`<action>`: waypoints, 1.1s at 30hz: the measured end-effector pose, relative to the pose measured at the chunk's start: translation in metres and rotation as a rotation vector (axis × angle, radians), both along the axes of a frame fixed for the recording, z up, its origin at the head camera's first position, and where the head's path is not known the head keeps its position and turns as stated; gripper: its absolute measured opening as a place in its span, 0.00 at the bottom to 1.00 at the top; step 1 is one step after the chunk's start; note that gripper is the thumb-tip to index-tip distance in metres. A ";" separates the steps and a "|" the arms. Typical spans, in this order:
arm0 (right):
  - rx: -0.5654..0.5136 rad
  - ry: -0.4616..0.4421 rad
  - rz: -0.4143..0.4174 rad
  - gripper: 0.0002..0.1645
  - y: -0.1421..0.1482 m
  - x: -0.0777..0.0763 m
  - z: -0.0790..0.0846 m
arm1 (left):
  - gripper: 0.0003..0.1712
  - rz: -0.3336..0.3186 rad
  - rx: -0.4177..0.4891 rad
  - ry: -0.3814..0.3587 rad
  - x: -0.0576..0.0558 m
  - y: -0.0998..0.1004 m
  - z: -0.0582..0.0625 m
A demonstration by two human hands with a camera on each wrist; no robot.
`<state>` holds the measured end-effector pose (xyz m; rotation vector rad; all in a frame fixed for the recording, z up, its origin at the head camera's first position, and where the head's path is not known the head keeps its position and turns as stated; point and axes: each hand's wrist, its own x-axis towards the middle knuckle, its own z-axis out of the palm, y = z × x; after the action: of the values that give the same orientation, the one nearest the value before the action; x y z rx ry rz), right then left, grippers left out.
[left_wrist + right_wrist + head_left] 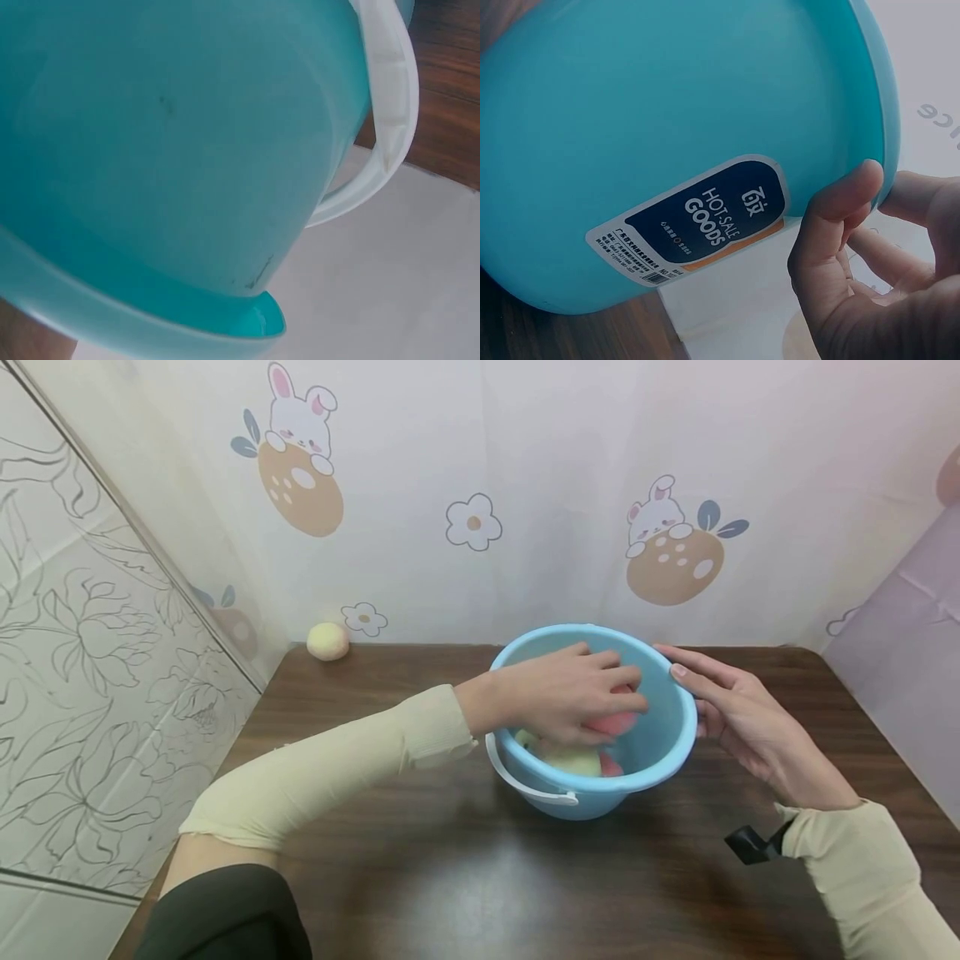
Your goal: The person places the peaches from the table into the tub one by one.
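Note:
A light blue bucket (678, 747) stands tilted towards me on the brown table. My left hand (562, 693) reaches over its rim, fingers curled around a pink round object (613, 724) inside. Beneath that hand lie a pale yellow-green object (573, 762) and another pink piece (611, 766); their kinds cannot be made out. My right hand (750, 718) pinches the bucket's right rim between thumb (847, 187) and fingers. The left wrist view holds only the bucket's outer wall (187, 150) and its white handle (394, 97), with the left fingers hidden.
A pale yellow ball (327, 642) sits at the table's back left corner. Behind the table (360, 860) hangs a white curtain (555, 460) with printed rabbits. A panel with flower drawings (105, 635) borders the left side. A label (697, 221) is stuck on the bucket.

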<state>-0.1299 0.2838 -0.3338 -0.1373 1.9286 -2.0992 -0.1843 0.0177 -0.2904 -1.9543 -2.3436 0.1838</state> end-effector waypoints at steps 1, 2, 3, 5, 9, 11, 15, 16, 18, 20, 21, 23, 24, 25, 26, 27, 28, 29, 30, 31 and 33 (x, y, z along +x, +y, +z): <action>0.001 0.002 0.000 0.26 0.000 0.000 0.000 | 0.33 0.006 0.001 0.001 0.000 0.000 0.000; 0.002 0.005 0.002 0.26 0.000 0.000 0.000 | 0.34 0.011 0.003 0.004 0.000 -0.001 0.000; 0.002 0.007 0.004 0.26 0.000 0.000 0.000 | 0.35 0.015 0.004 0.007 0.000 -0.001 -0.001; 0.003 0.012 0.007 0.26 0.000 0.000 -0.001 | 0.36 0.020 0.008 0.006 0.000 -0.001 -0.001; 0.000 0.014 0.009 0.26 0.000 0.000 -0.002 | 0.34 0.036 0.002 0.018 -0.001 -0.004 0.000; -0.001 0.010 0.006 0.26 0.000 0.000 -0.002 | 0.33 0.049 -0.005 0.025 -0.001 -0.006 0.001; 0.010 -0.002 -0.014 0.26 -0.001 0.000 -0.002 | 0.31 0.066 -0.013 0.025 -0.002 -0.010 0.003; 0.013 -0.005 -0.018 0.26 -0.001 0.000 -0.002 | 0.30 0.070 -0.013 0.023 -0.003 -0.011 0.003; 0.015 -0.007 -0.022 0.26 -0.001 0.001 -0.002 | 0.29 0.077 -0.009 0.027 -0.003 -0.013 0.003; 0.017 -0.011 -0.021 0.26 -0.001 0.001 -0.001 | 0.29 0.084 0.000 0.042 -0.004 -0.015 0.002; 0.015 -0.012 -0.021 0.26 -0.001 0.001 -0.001 | 0.28 0.086 0.007 0.056 -0.005 -0.016 0.002; 0.013 -0.016 -0.019 0.26 -0.001 0.001 -0.002 | 0.27 0.086 0.024 0.081 -0.006 -0.018 0.002; 0.014 -0.019 -0.020 0.26 -0.001 0.001 -0.002 | 0.27 0.085 0.034 0.096 -0.007 -0.020 0.003; 0.015 -0.021 -0.021 0.26 -0.001 0.001 -0.002 | 0.26 0.086 0.040 0.110 -0.008 -0.021 0.003; 0.017 -0.022 -0.022 0.26 -0.001 0.001 -0.002 | 0.26 0.089 0.047 0.119 -0.009 -0.022 0.004; 0.020 -0.023 -0.025 0.26 -0.001 0.001 -0.002 | 0.26 0.094 0.053 0.125 -0.010 -0.023 0.006; 0.025 -0.023 -0.027 0.26 -0.001 0.001 -0.002 | 0.27 0.100 0.059 0.134 -0.011 -0.025 0.008; 0.030 -0.024 -0.029 0.26 -0.001 0.001 -0.002 | 0.27 0.107 0.064 0.145 -0.012 -0.027 0.009; 0.035 -0.025 -0.032 0.25 -0.001 0.001 -0.002 | 0.27 0.116 0.070 0.152 -0.014 -0.029 0.011; 0.039 -0.024 -0.034 0.25 -0.001 0.001 -0.001 | 0.28 0.126 0.078 0.158 -0.015 -0.031 0.013; 0.042 -0.022 -0.037 0.25 -0.002 0.000 -0.001 | 0.28 0.144 0.097 0.174 -0.018 -0.035 0.016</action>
<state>-0.1295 0.2822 -0.3351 -0.0701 1.9758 -2.0733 -0.2021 -0.0177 -0.2743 -1.6560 -2.3336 0.2351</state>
